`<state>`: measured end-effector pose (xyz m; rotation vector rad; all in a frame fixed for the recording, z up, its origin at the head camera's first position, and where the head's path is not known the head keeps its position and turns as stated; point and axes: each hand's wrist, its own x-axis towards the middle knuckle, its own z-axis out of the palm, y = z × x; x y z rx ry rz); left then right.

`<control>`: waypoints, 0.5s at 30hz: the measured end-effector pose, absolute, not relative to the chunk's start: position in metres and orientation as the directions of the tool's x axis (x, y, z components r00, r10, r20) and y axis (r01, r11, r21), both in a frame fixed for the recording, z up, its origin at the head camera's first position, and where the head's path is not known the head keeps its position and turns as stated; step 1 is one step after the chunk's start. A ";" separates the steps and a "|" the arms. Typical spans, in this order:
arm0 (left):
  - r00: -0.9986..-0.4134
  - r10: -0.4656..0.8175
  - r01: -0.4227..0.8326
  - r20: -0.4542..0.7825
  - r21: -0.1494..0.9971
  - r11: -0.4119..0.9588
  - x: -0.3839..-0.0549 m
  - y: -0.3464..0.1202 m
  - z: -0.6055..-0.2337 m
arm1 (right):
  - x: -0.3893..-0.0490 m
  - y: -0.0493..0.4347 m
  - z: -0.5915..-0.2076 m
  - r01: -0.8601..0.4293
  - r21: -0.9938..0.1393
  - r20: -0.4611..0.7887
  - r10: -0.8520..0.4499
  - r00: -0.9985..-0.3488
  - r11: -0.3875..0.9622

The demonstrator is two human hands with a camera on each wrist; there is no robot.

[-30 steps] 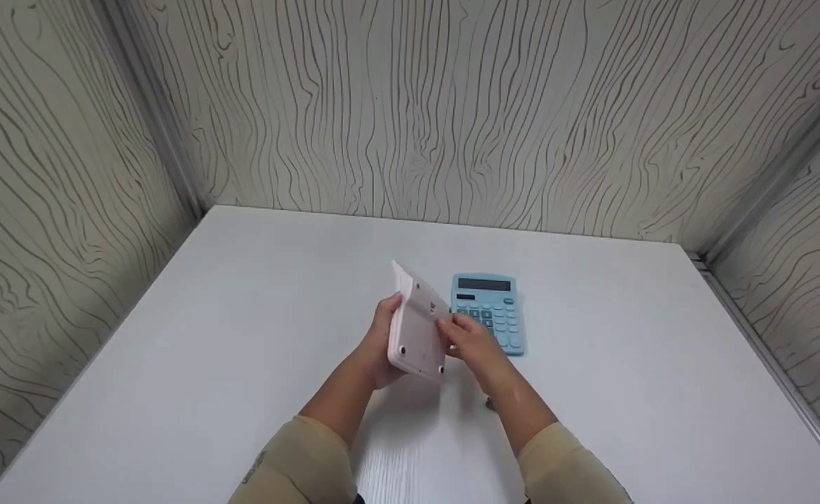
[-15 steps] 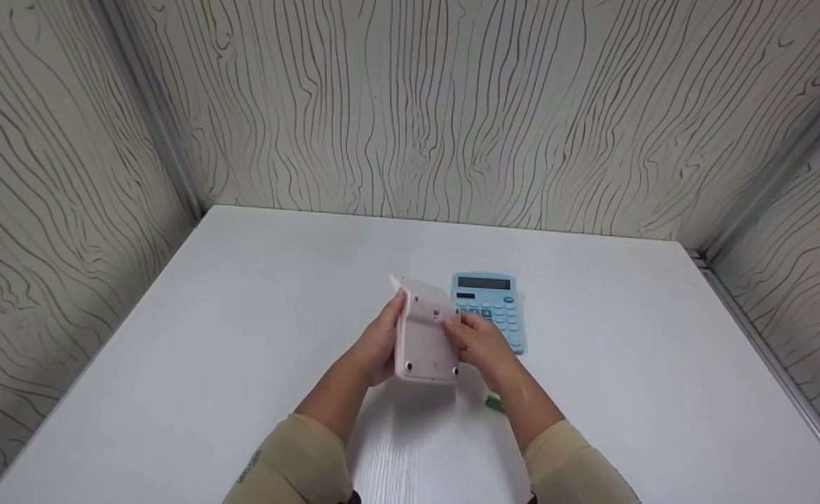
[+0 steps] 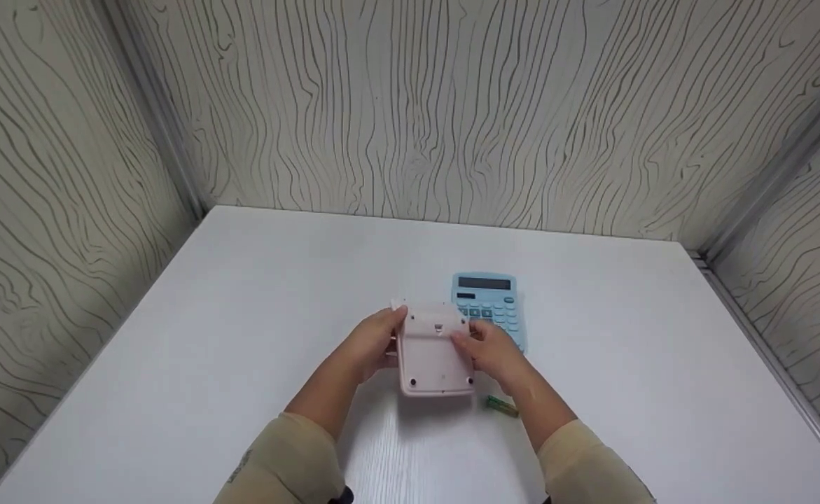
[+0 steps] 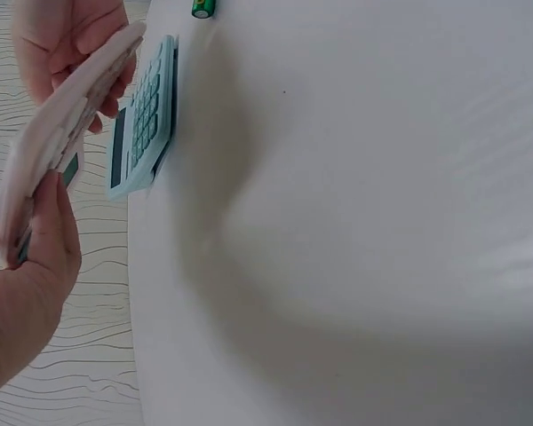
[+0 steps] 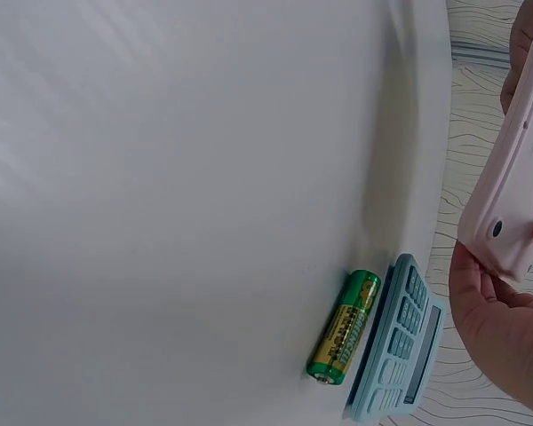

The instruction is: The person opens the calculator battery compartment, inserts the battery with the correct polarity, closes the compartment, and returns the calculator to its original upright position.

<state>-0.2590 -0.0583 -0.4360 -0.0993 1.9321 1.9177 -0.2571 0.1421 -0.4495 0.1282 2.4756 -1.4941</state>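
**Soft Light, Mild Glare and Bent Edges**

Your head view is moderately lit: the white counter [image 3: 276,294] reads bright, the patterned walls [image 3: 410,126] greyer and dimmer. A soft-edged shadow lies beneath the pink calculator [image 3: 436,362], so your light appears to come from above. Toward the counter's near side you get a pale, streaky sheen. In both wrist views, blurry shadows run near the counter's wall-side edge, which bows slightly, while glossy patches show well away from it. Your right wrist view resolves the battery [image 5: 344,328] clearly; the head view softens its print.
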 end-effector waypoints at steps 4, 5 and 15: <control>-0.903 0.246 -0.344 -0.352 0.936 0.075 -0.259 -0.063 -0.441 | -0.254 0.142 -0.453 0.201 -0.833 -0.264 -0.052 -0.963 0.516; -0.899 0.252 -0.349 -0.358 0.934 0.079 -0.259 -0.065 -0.441 | -0.254 0.142 -0.454 0.200 -0.827 -0.267 -0.053 -0.962 0.526; -0.857 0.284 -0.428 -0.429 0.901 0.070 -0.256 -0.079 -0.447 | -0.246 0.143 -0.460 0.202 -0.784 -0.301 -0.076 -0.951 0.586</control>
